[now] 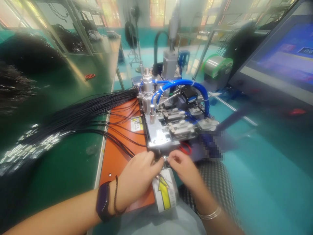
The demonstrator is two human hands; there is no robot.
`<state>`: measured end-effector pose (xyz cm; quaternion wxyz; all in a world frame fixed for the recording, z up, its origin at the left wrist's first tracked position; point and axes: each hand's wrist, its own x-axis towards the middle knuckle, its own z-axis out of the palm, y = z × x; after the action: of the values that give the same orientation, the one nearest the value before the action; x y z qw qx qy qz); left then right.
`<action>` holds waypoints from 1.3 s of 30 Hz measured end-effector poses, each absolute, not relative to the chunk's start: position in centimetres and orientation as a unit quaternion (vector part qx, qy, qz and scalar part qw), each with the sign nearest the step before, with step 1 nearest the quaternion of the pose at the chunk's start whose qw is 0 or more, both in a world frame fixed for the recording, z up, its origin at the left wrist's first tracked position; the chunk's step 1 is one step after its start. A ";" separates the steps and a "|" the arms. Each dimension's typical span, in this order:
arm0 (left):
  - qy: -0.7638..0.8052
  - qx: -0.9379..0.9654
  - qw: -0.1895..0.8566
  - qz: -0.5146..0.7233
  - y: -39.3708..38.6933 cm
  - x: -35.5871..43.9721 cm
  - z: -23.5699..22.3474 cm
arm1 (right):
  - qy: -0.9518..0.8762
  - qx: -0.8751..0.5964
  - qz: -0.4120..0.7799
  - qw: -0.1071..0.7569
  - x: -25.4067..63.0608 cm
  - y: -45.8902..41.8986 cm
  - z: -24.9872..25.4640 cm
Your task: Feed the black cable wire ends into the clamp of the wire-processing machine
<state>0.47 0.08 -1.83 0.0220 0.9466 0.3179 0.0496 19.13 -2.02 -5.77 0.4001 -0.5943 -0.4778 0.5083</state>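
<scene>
My left hand [139, 168] is closed, palm down, at the front edge of a metal machine [158, 130]. Thin black cables [119, 143] run across the orange cover [117, 166] and pass under this hand, and a few stripped wire ends show below its thumb. My right hand [182, 166] is pinched shut just to the right, its fingertips almost touching my left thumb. Something small and pale lies between the two hands, too tiny to name. Beneath them is a white label with a yellow arrow [165, 195].
A thick bundle of black cables [73, 111] drapes over the green table [83, 169] to my left. Blue air hoses [186, 83] arch over the machine. A solder wire spool [216, 67] stands behind, a screen [281, 55] at right. Red-handled scissors [90, 76] lie on the table.
</scene>
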 end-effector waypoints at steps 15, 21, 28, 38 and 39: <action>0.354 0.935 -0.020 -0.014 -0.6 1.8 -0.5 | -0.449 -0.576 0.520 0.444 18.6 -1.6 -6.2; 0.313 0.949 -0.024 0.022 -0.8 1.5 -0.4 | -0.404 -0.559 0.568 0.450 18.7 -1.7 -6.9; 0.298 0.953 -0.010 0.050 -0.6 1.0 -0.7 | -0.400 -0.551 0.560 0.472 18.8 -1.4 -5.8; 0.362 0.931 -0.023 -0.036 -1.2 1.2 0.0 | -0.463 -0.609 0.509 0.395 18.6 -1.2 -5.4; 0.367 0.929 -0.023 -0.042 -1.3 1.2 0.0 | -0.463 -0.610 0.510 0.392 18.5 -1.1 -5.5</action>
<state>1.17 -1.33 -0.05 -0.0228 0.9288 0.3674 -0.0422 18.53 -1.09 -5.47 0.3918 -0.6096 -0.4634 0.5101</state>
